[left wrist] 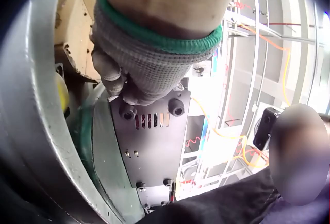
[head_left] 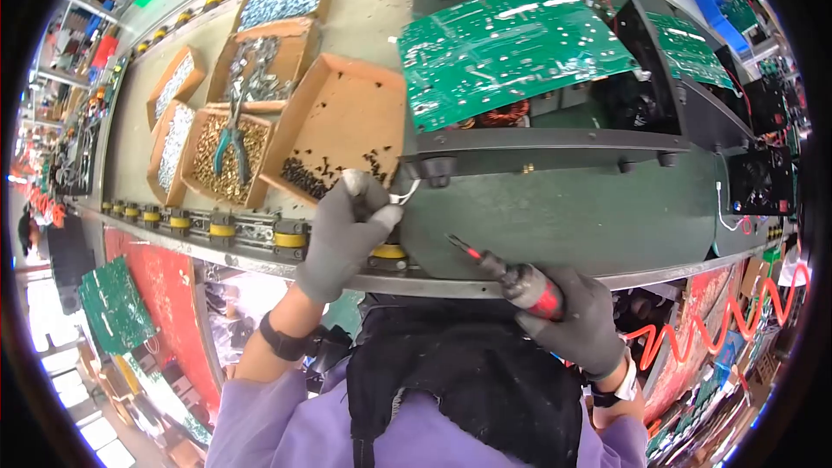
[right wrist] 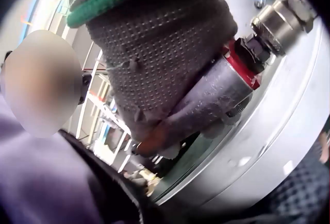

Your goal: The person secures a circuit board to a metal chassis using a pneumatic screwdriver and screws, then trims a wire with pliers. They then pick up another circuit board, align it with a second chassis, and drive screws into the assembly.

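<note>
My gloved left hand (head_left: pixel 342 234) is at the near left corner of a black metal chassis (head_left: pixel 555 140). Between its thumb and forefinger it pinches a short white wire (head_left: pixel 411 193). In the left wrist view, the left fingers lie close by a round foot (left wrist: pixel 176 107) on the chassis's slotted panel. A green circuit board (head_left: pixel 511 48) covers much of the chassis top. My gloved right hand (head_left: pixel 576 316) grips a red and grey air screwdriver (head_left: pixel 530 289) at the table edge. Its bit (head_left: pixel 455 243) points left, apart from the chassis. In the right wrist view, a metal hose fitting (right wrist: pixel 278 26) shows at the screwdriver's end.
Left of the chassis, a cardboard tray (head_left: pixel 342 100) holds black screws. Another tray (head_left: pixel 192 178) of brass screws has pliers (head_left: pixel 230 143) across it. A roller rail (head_left: pixel 221 227) follows the table's near edge. A coiled red hose (head_left: pixel 693 334) stretches to the right.
</note>
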Motion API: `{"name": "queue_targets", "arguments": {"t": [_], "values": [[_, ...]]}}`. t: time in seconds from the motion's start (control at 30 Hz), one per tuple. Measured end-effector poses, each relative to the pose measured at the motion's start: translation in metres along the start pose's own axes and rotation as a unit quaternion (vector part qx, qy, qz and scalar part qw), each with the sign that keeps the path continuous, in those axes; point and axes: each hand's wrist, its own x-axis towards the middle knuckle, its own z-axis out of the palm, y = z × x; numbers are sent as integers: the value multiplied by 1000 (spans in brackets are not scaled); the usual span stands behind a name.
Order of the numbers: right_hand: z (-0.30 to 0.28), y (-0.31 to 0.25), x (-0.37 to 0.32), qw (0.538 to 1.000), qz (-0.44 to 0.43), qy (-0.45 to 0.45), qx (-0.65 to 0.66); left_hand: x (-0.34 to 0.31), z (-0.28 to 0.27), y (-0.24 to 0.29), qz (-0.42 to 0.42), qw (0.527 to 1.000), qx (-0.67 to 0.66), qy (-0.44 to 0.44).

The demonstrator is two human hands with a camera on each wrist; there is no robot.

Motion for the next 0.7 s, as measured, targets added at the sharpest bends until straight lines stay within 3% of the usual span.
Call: {"name": "queue_targets", "arguments": {"t": [0.13,0.2,0.33,0.4,0.47,0.53,0.6,0.7], "values": [[10,-19,19,996,31,-43,-68,0,-5,4,-65,996,-57,-33],[11,-22,20,995,22,-49,-88,3,-9,-5,-95,963,-240,-83],[12,-21,19,992,32,-58,-105,12,-20,-11,-132,919,-349,-128],[14,-20,19,993,28,-48,-101,10,-20,-10,-133,931,-317,-124],[16,-21,19,994,25,-37,-96,3,-11,0,-85,985,-141,-48],[16,-24,19,990,37,-50,-128,1,-11,-6,-85,986,-121,-76],[16,-23,19,988,25,-55,-144,0,-3,-8,8,998,-56,-42],[12,-24,18,985,14,-68,-157,-8,-4,10,-35,997,-62,-17]]}}
